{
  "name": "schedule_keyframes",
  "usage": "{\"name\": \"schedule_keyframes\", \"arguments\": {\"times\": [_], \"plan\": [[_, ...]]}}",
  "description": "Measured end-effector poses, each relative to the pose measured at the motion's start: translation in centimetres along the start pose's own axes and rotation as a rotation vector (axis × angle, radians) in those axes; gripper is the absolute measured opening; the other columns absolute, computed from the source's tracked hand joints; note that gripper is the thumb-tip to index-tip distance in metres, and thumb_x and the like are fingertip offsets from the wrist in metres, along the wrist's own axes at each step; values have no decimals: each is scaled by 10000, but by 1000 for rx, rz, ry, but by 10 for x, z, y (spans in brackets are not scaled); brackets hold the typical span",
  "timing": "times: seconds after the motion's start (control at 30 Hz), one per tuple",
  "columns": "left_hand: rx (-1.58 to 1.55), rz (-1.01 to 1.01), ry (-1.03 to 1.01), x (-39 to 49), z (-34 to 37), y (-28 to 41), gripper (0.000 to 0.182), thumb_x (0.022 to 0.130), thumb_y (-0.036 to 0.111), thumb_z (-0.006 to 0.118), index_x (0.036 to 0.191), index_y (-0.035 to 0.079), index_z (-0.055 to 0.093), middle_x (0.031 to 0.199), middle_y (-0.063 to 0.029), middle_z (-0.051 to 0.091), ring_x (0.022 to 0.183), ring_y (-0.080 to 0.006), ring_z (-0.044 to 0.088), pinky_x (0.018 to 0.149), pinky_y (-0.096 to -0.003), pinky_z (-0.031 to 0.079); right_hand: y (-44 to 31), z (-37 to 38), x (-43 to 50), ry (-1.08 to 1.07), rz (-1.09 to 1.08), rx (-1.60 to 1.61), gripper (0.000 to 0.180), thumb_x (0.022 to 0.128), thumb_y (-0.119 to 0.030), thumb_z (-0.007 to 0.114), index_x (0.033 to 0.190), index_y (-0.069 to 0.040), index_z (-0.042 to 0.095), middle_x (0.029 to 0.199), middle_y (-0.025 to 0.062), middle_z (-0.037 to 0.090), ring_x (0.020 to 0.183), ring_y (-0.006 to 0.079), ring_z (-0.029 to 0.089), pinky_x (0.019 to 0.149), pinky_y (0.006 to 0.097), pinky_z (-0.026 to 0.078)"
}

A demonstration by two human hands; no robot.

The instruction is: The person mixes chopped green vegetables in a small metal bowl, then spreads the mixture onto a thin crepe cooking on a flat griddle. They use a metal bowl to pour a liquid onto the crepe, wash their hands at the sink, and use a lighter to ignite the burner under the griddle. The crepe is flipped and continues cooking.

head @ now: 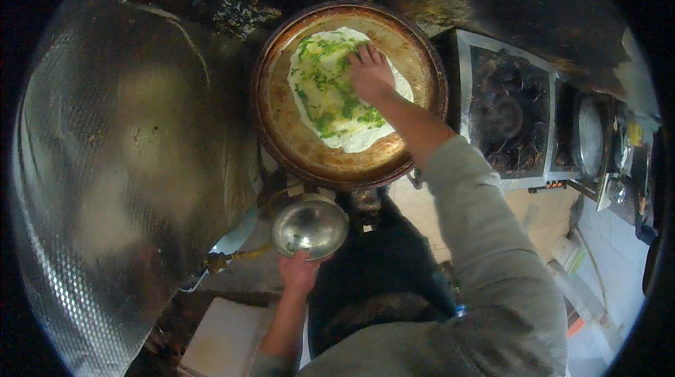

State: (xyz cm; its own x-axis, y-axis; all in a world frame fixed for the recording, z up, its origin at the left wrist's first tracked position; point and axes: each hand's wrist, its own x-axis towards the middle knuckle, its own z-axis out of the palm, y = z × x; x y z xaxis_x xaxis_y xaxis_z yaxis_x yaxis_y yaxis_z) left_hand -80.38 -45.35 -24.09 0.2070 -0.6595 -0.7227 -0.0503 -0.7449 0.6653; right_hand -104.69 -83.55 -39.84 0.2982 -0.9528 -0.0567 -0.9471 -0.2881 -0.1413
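Observation:
A round flatbread of pale dough [348,143] lies on a wide round griddle pan [279,139] with a browned rim. Chopped green herbs [324,118], perhaps scallion, cover much of its top. My right hand [372,73] rests palm down over the dough's right side, fingers spread among the herbs. Whether anything is under the palm is hidden. Lower down, my left hand [299,273] grips the near rim of a shiny metal bowl [311,226], held tilted in front of my body. A few green bits stick inside the bowl near my thumb.
To the left stands a large, dented metal surface [147,155]. A sooty stove burner [506,113] in a metal frame sits right of the griddle, with a pan [590,134] beyond. At the lower left is a white board [227,337]; a white bucket [569,255] stands at right.

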Motion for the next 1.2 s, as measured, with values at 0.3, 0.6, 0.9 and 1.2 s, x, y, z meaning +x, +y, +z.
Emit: {"name": "schedule_keyframes", "arguments": {"times": [0.3, 0.6, 0.9, 1.2], "plan": [[-787, -77, 55, -6, 20, 8, 594, 817, -58, 476, 1400, 19, 390, 1304, -221, 528, 1095, -422, 613, 766, -602, 610, 5, -16, -117, -208, 100, 32, 552, 956, -177, 498, 1493, -96, 404, 1598, 174, 268, 1505, 365, 175, 1214, 495, 169], [-703, -145, 78, -10, 30, 36, 636, 795, -64, 492, 1410, 35, 369, 1312, -230, 524, 1106, -432, 610, 769, -615, 606, -14, -3, -128, -55, -42, 125, 555, 839, -95, 591, 1390, -114, 529, 1480, 196, 454, 1412, 373, 368, 1162, 461, 304], [-710, -164, 49, -6, 34, 29, 635, 813, -96, 472, 1423, 44, 362, 1326, -221, 518, 1090, -428, 620, 764, -604, 612, -25, -3, -78, -194, -196, 73, 523, 922, -141, 513, 1442, -111, 472, 1531, 167, 376, 1447, 370, 291, 1175, 515, 269], [-687, -114, 54, -13, 34, 26, 589, 824, -77, 472, 1399, 23, 395, 1283, -215, 555, 1069, -409, 639, 768, -580, 622, 0, -14, -110, -10, -18, 116, 465, 894, -202, 584, 1346, -103, 549, 1462, 170, 453, 1356, 410, 414, 1046, 518, 411]]}}
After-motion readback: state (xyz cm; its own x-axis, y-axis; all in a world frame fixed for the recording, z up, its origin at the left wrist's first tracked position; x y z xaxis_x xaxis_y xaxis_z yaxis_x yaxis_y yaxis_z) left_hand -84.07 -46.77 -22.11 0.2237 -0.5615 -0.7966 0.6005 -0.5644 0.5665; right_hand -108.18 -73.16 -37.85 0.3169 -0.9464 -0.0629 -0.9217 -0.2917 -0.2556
